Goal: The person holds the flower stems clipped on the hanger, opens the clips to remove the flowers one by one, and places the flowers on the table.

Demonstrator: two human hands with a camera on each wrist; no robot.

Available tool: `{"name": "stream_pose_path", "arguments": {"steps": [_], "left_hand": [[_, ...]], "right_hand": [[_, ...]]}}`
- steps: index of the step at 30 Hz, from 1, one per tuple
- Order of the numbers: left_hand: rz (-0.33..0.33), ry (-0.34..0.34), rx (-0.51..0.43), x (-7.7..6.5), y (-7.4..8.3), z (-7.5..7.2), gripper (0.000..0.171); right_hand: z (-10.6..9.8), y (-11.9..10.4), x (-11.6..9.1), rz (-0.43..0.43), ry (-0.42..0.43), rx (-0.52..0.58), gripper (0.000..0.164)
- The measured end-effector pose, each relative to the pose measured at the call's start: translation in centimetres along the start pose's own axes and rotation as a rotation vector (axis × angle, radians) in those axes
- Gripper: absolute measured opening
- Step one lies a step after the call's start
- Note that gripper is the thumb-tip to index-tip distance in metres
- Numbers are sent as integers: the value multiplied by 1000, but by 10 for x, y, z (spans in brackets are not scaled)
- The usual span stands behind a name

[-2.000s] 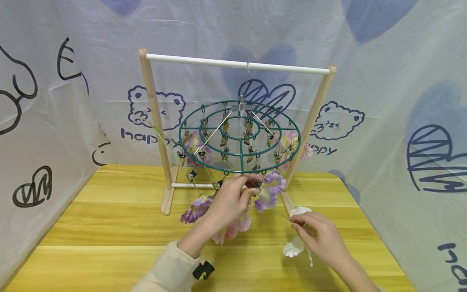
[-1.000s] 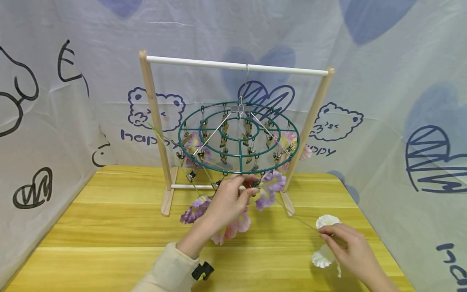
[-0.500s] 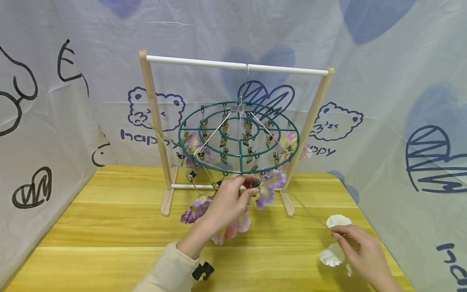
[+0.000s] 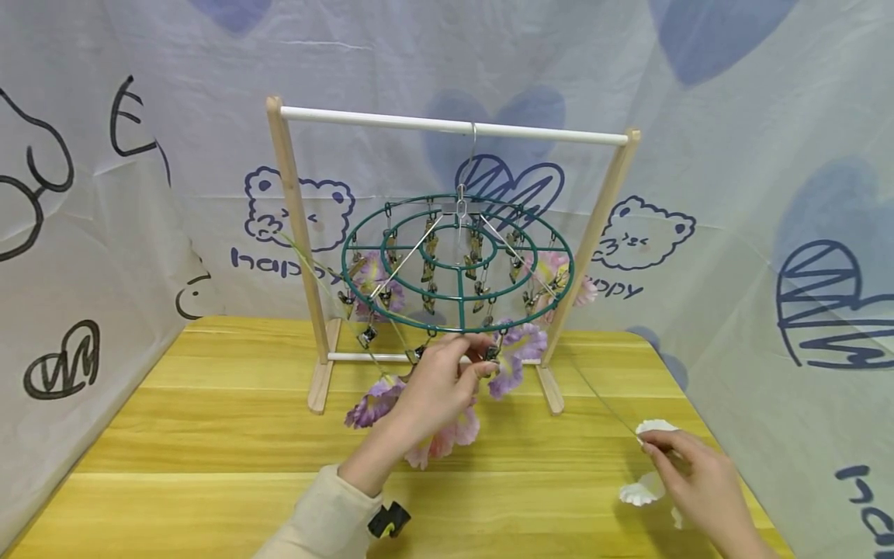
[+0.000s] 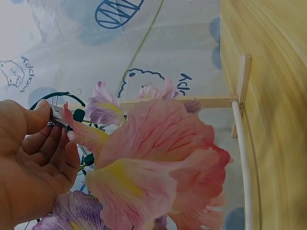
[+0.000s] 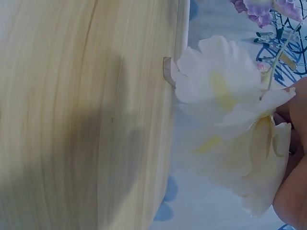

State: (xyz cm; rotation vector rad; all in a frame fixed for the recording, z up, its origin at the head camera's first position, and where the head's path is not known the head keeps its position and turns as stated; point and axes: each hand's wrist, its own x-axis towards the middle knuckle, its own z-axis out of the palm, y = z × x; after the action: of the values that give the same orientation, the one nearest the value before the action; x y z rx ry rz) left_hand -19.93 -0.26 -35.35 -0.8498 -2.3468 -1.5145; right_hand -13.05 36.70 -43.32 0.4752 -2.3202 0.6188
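My left hand [image 4: 440, 380] pinches a small metal clip [image 5: 56, 114] between thumb and fingers, at the front of the green round clip hanger [image 4: 461, 299]. Close by hang a pink artificial flower [image 5: 158, 143] and a light purple one [image 4: 518, 359]. To the right, over the table, my right hand [image 4: 701, 481] holds a white artificial flower [image 6: 216, 81] by its thin green stem [image 4: 601, 394], just at the bloom. That stem slants up and left, past the rack's right foot. In the head view the right fingers partly cover the white petals.
A wooden rack [image 4: 282, 171] with a white top bar [image 4: 377, 117] carries the hanger. More flowers hang from it, among them a dark purple one [image 4: 375, 402] and a pink one [image 4: 552, 272] at the back. Everything stands on a wooden table [image 4: 209, 435]; printed cloth surrounds it.
My right hand has moved right and toward me with the white flower, and its stem has come away from the hanger's front. My left hand has stayed at the clip.
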Motion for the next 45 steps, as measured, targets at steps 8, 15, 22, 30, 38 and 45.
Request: {"name": "stream_pose_path", "arguments": {"steps": [8, 15, 22, 30, 38, 45], "left_hand": [[-6, -1, -7, 0, 0, 0, 30], [-6, 1, -5, 0, 0, 1, 28], [-7, -3, -2, 0, 1, 0, 29], [2, -5, 7, 1, 0, 1, 30], [19, -2, 13, 1, 0, 1, 31], [26, -11, 4, 1, -1, 1, 30]], "right_hand": [[1, -3, -1, 125, -113, -46, 27], [1, -1, -4, 144, -192, -100, 24], [-3, 0, -3, 202, -289, -113, 22], [-7, 1, -5, 199, -324, -94, 21], [-6, 5, -8, 145, -250, -98, 27], [-5, 6, -9, 136, -213, -86, 27]]}}
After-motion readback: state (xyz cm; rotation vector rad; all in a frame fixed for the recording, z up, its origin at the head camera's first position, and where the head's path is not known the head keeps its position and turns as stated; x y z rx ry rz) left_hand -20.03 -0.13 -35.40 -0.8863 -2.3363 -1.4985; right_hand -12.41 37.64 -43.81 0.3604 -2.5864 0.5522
